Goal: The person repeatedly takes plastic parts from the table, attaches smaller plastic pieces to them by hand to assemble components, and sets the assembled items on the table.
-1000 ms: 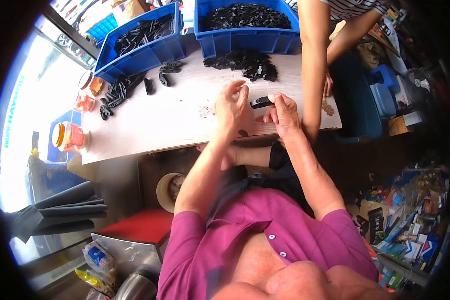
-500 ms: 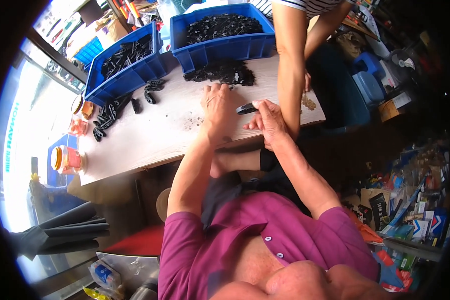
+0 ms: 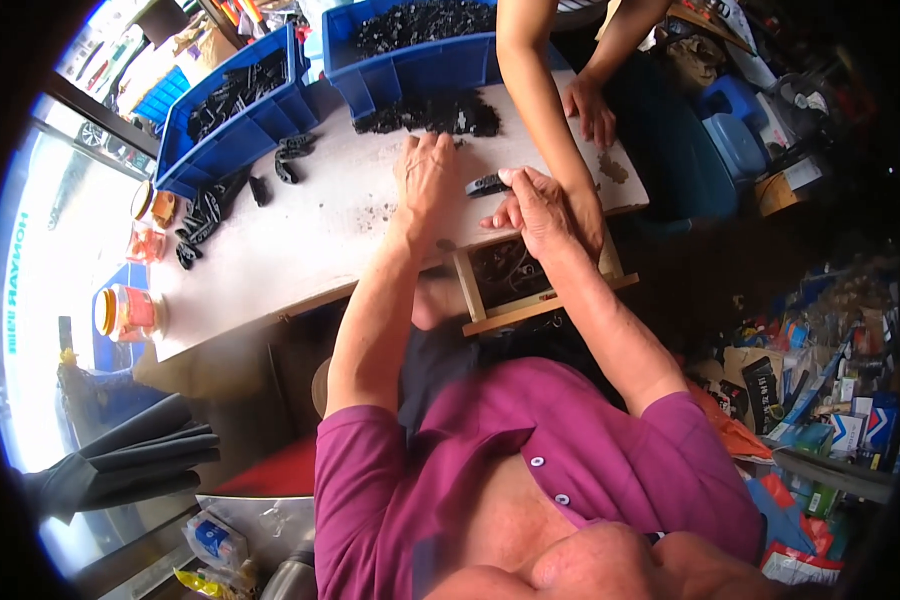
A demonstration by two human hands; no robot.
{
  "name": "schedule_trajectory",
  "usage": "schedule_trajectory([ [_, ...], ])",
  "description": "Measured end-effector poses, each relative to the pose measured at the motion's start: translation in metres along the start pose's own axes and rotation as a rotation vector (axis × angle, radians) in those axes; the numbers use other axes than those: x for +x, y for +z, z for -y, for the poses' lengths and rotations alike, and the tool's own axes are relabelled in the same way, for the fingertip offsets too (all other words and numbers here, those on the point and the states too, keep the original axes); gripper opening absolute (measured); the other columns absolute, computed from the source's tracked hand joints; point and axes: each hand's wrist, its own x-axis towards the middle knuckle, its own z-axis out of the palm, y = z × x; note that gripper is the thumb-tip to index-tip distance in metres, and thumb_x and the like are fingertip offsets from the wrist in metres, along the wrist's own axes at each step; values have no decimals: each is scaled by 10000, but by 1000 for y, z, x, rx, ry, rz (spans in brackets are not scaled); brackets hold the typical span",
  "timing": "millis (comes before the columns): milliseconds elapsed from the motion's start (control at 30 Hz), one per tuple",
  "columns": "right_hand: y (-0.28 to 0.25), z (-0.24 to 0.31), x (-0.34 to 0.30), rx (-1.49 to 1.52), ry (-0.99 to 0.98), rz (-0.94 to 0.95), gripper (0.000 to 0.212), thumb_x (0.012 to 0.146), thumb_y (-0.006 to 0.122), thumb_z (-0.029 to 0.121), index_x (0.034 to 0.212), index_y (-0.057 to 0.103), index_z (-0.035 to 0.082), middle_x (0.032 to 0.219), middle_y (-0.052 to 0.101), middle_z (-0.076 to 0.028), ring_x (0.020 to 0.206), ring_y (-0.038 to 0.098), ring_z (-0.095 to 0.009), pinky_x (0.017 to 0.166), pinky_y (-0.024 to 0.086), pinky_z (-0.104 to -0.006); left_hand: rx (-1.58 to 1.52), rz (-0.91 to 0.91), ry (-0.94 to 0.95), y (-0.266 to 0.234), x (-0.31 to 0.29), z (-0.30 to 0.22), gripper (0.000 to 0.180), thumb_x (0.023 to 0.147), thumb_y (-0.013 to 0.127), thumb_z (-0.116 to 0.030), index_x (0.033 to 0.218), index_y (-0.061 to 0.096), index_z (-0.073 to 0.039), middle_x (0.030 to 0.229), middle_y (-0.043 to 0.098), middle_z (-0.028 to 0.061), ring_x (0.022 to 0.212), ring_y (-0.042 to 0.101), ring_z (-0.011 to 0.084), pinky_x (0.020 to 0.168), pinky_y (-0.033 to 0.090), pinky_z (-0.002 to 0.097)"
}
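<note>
On the pale tabletop (image 3: 270, 250), my left hand (image 3: 427, 175) lies at the near edge of a pile of small black parts (image 3: 432, 114). Its fingers are bent and close together; their tips are hidden, so I cannot make out what they hold. My right hand (image 3: 542, 212) pinches a short black plastic piece (image 3: 486, 186) between thumb and finger, its other fingers curled below. Finished-looking black strip pieces (image 3: 208, 212) lie at the left, with a curved black piece (image 3: 288, 160) and a small one (image 3: 259, 190) nearby.
Two blue bins, one (image 3: 410, 66) of small black parts and one (image 3: 175, 165) of longer black pieces, stand at the back. A co-worker's arm (image 3: 540, 100) reaches past my right hand to an open wooden drawer (image 3: 515, 313). Lidded jars (image 3: 130, 313) line the left edge.
The drawer under the tabletop has come out toward me, beside the co-worker's hand. The co-worker's other hand now shows over the far right edge. My right hand still holds the black piece.
</note>
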Motion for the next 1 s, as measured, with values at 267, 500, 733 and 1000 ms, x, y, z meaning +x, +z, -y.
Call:
schedule_trajectory([
  [267,-2,0,-4,-25,1,13,233,899,623,250,785,550,61,468,391,-10,457,504,-161,612,590,-434,-36,17,25,-3,2,-4,113,814,624,-138,914,676,-120,908,651,100,906,588,322,764,509,427],
  [500,-2,2,-8,-57,-6,34,242,904,621,263,800,551,56,479,404,-2,460,508,-143,616,592,-416,-2,-2,19,3,-2,1,77,841,617,-159,866,675,-115,881,661,100,845,610,337,757,506,427],
  [733,1,-1,-11,-26,-28,-14,269,879,642,262,861,579,0,462,390,12,376,421,-107,545,577,-356,13,16,9,4,-3,1,117,851,613,-159,927,694,-122,911,664,100,885,603,329,799,495,421],
  [1000,2,1,-14,-52,-26,-4,260,897,630,271,825,546,36,479,397,17,428,464,-107,578,579,-358,-58,31,-19,6,-2,7,159,813,623,-105,950,704,-106,936,677,102,926,614,306,843,485,396],
])
